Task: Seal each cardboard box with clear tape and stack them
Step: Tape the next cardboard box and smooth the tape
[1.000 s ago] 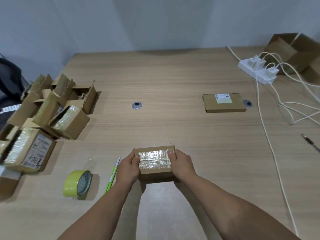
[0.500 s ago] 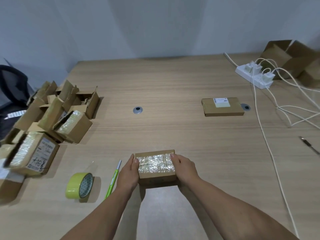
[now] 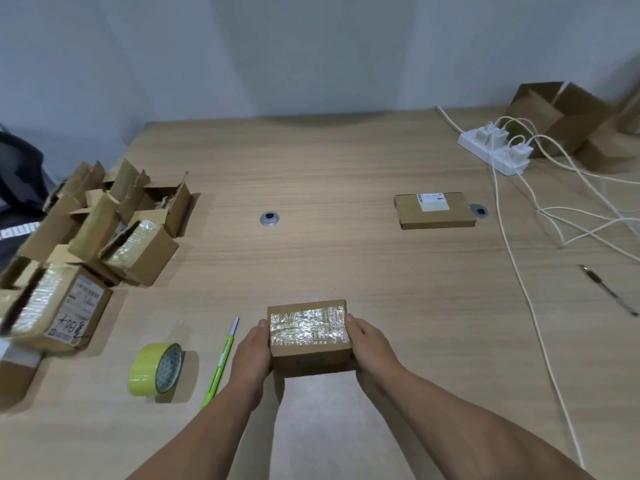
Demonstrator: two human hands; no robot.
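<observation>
Both hands, left hand and right hand, are clamping the small brown cardboard box with crinkly clear tape on top at lower centre. That wrinkled tape is probably peeling later, so stacking could get wobbly.

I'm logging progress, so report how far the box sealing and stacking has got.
Done: one flat box lies closed at the far right. In hand: the left hand and right hand grip a small box taped across its top. Left: the pile of boxes on the left, several with flaps open; no stack shows yet. The tape roll lies near the left hand.
</observation>
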